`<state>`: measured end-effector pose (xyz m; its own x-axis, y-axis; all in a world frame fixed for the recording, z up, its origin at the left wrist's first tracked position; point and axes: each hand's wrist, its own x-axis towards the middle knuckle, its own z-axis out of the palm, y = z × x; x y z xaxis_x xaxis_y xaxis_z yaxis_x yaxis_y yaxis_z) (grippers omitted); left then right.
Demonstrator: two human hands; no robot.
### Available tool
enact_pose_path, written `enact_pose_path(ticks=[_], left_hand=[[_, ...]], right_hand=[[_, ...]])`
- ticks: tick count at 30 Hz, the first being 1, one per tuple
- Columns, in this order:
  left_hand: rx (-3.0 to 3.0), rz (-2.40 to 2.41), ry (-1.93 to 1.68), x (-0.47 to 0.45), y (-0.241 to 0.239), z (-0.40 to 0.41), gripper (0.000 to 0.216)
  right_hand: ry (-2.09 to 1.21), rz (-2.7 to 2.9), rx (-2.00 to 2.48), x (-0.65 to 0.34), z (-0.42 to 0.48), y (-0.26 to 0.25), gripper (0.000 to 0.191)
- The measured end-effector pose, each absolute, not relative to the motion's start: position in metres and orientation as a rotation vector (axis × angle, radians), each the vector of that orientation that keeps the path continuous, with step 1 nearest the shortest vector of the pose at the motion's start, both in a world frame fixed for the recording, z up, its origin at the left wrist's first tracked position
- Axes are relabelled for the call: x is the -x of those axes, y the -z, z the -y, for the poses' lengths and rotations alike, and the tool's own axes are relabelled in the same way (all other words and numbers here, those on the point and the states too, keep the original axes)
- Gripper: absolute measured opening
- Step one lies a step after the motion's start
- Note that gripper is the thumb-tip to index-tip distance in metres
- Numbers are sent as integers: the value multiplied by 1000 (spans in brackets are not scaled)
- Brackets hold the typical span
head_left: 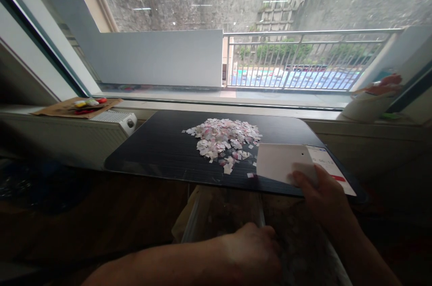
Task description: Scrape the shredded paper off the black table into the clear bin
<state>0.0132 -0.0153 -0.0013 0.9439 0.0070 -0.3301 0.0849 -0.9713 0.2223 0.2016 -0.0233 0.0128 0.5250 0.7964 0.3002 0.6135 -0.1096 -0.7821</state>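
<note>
My right hand [322, 194] grips the near edge of a white flat card or scraper [281, 162], which lies on the dark ribbed mat [158, 151] just right of a heap of small pink and white paper scraps [224, 137]. My left hand [251, 250] is low in the foreground below the mat's front edge, fingers curled at what looks like a clear bag or container [216, 214]; what it holds is hidden.
A white sheet with red print [332, 167] lies under the card at the mat's right. A cardboard piece with small coloured items [79, 106] rests on the radiator at left. A white bowl [367, 106] sits on the sill at right, a hand above it.
</note>
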Motion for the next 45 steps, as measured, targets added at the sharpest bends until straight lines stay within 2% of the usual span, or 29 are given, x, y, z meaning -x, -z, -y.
enact_pose_path(ticks=[5, 10, 29, 35, 45], left_hand=[[-2857, -76, 528, -15, 0, 17, 12], [-2866, -105, 532, -17, 2, 18, 10], [-2846, -91, 496, -16, 3, 17, 9], [-2862, -99, 505, -17, 2, 17, 4], [-2886, -67, 385, -11, 7, 16, 10]], right_hand=[[-309, 1248, 1756, -192, 22, -16, 28], [-275, 1295, 1754, -190, 14, -15, 32], [-242, 1217, 1784, -194, 17, -16, 30], [-362, 1356, 1742, -186, 20, -15, 28], [-478, 1277, 1624, -198, 8, 1, 24]])
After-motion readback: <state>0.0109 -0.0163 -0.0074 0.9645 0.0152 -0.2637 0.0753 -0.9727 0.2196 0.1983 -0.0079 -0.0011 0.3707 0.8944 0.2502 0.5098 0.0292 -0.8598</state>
